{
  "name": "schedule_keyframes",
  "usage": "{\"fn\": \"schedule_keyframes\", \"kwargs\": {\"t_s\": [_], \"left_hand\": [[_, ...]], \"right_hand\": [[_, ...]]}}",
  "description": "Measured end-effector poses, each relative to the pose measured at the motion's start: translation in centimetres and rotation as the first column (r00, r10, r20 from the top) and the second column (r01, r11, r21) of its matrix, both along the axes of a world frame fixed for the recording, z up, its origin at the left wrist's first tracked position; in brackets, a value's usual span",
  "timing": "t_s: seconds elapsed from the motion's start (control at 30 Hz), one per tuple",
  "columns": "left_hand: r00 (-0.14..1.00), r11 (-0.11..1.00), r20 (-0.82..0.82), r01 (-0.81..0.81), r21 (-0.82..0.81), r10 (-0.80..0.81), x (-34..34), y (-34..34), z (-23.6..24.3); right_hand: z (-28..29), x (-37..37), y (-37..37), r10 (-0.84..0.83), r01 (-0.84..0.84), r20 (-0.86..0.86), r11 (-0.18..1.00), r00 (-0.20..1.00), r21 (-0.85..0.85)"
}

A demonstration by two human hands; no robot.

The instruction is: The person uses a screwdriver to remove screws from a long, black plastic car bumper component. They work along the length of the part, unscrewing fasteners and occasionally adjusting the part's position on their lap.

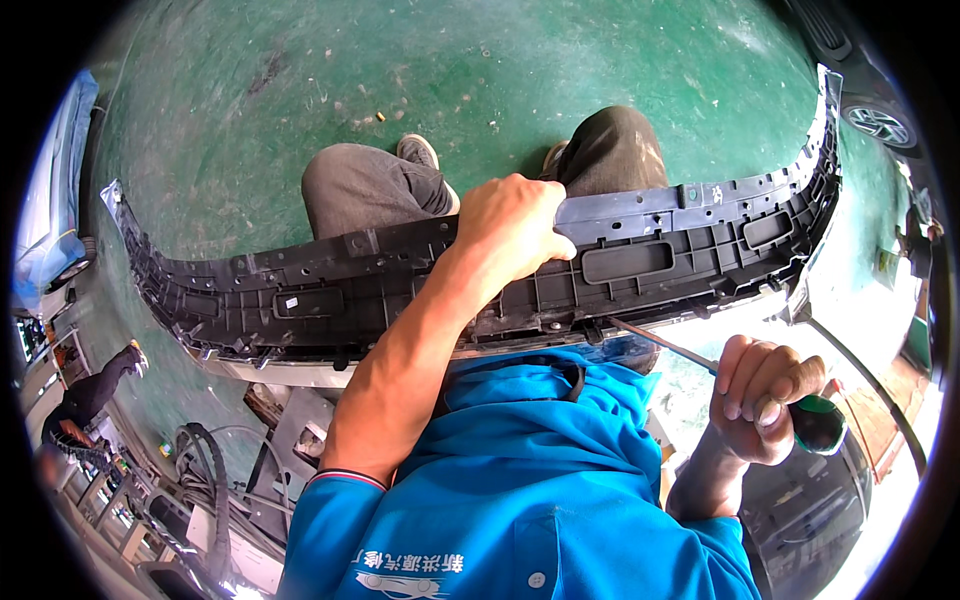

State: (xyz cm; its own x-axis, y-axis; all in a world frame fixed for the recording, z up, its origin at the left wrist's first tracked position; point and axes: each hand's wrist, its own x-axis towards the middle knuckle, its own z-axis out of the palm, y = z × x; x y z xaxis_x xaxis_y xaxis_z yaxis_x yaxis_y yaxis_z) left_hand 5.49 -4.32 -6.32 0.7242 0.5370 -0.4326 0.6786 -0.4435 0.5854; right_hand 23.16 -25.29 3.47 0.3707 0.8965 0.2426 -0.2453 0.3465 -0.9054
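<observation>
A long, curved black plastic bumper part [380, 315] lies across my lap, its ribbed inner side facing up. My left hand [510, 225] is wrapped over its far edge near the middle, thumb on the ribbed side. In my right hand [765, 395] is a screwdriver [665, 343], its green handle end [818, 425] showing past my fist. The thin shaft points left, and its tip meets the near edge of the bumper part among the clips there. Whether the tip sits under a clip cannot be made out.
Both my knees [350, 185] stick out beyond the bumper part, over a green floor [330, 70]. A parked car's wheel [880, 122] shows at the far right. Coiled hoses [215, 480] lie at the lower left. A plastic-wrapped panel [60, 190] stands at the left rim.
</observation>
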Motion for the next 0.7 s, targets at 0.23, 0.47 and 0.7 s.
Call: {"fn": "schedule_keyframes", "kwargs": {"t_s": [0.23, 0.47, 0.7], "left_hand": [[1.0, 0.999, 0.03, 0.007, 0.042, -0.008, -0.2, -0.2, -0.5], [0.999, 0.997, 0.036, 0.006, 0.072, -0.009, -0.2, -0.3, -0.6], [0.999, 0.996, 0.04, 0.007, 0.086, -0.01, -0.4, -0.7, -0.5]], "right_hand": [[0.0, -0.9, 0.5, -0.042, 0.044, 0.044, 0.998, 0.998, -0.039], [-0.8, -1.5, 0.1, -0.049, 0.05, 0.076, 0.999, 0.996, -0.009], [-0.9, -2.2, 1.1, -0.053, 0.057, 0.056, 0.995, 0.997, -0.077]]}}
